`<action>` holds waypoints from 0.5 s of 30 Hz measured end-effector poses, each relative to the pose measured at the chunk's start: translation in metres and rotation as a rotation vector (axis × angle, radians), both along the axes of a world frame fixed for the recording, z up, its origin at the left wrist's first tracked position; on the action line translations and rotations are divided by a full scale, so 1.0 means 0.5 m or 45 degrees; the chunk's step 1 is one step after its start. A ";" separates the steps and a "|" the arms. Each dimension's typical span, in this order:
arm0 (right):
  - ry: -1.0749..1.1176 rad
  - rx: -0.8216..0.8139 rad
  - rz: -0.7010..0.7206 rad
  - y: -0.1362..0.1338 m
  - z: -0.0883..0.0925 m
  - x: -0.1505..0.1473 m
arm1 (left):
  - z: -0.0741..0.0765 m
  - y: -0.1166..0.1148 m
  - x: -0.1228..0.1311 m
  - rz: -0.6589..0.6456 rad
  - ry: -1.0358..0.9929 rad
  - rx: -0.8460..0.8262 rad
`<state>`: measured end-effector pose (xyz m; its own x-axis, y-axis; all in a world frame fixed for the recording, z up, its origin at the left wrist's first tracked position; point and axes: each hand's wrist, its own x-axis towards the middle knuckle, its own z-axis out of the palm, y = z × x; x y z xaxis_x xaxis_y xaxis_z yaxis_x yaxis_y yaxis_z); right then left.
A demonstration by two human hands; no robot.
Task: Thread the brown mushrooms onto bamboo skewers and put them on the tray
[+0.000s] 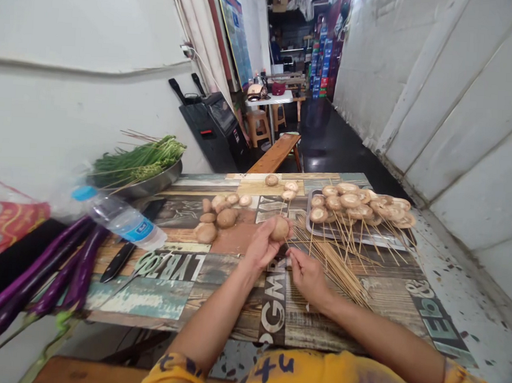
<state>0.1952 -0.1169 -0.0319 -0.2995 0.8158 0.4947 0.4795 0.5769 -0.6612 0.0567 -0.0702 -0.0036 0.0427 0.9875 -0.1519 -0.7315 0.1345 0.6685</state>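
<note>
the left hand curls closed around a shiitake mushroom, half hiding it; the right hand pinches a thin bamboo skewer, its tip lost against the mushroom, above loose skewers on the patterned tabletop.

wearer: yellow T-shirt | short sleeves | dark blue printed numerals on chest
</note>
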 end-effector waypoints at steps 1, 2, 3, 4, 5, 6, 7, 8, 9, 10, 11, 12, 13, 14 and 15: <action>0.012 0.008 -0.013 0.006 0.002 -0.001 | -0.003 -0.001 0.004 -0.028 0.006 0.003; 0.022 0.015 -0.020 0.011 0.003 -0.002 | -0.006 -0.002 0.007 -0.041 0.006 0.004; 0.026 0.016 -0.021 0.017 0.003 -0.002 | -0.008 -0.001 0.008 -0.041 -0.001 0.002; 0.024 0.011 -0.023 0.022 0.003 -0.002 | -0.009 0.000 0.009 -0.041 -0.013 0.000; 0.018 0.002 -0.027 0.026 0.002 -0.002 | -0.010 0.002 0.008 -0.046 -0.027 0.000; 0.009 -0.011 -0.033 0.029 0.000 -0.002 | -0.010 0.004 0.006 -0.051 -0.035 0.003; -0.001 -0.024 -0.042 0.030 -0.003 -0.002 | -0.010 0.006 0.003 -0.054 -0.033 0.013; -0.009 -0.032 -0.053 0.030 -0.006 -0.001 | -0.009 0.008 -0.001 -0.053 -0.019 0.029; -0.018 -0.033 -0.060 0.028 -0.009 0.000 | -0.009 0.010 -0.005 -0.044 0.002 0.049; -0.028 -0.027 -0.064 0.025 -0.012 0.001 | -0.008 0.011 -0.009 -0.028 0.026 0.066; -0.041 -0.016 -0.062 0.021 -0.014 0.003 | -0.008 0.013 -0.012 -0.008 0.050 0.076; -0.058 -0.002 -0.057 0.017 -0.016 0.004 | -0.008 0.014 -0.015 0.012 0.069 0.076; -0.075 0.012 -0.050 0.012 -0.017 0.006 | -0.009 0.015 -0.017 0.027 0.082 0.068; -0.085 0.026 -0.043 0.009 -0.017 0.009 | -0.010 0.017 -0.018 0.032 0.089 0.052; -0.086 0.034 -0.039 0.007 -0.017 0.011 | -0.013 0.019 -0.020 0.029 0.095 0.033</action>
<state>0.2006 -0.1137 -0.0405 -0.3080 0.8120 0.4957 0.5400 0.5782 -0.6116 0.0467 -0.0607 -0.0102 0.0098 0.9917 -0.1284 -0.6824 0.1005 0.7240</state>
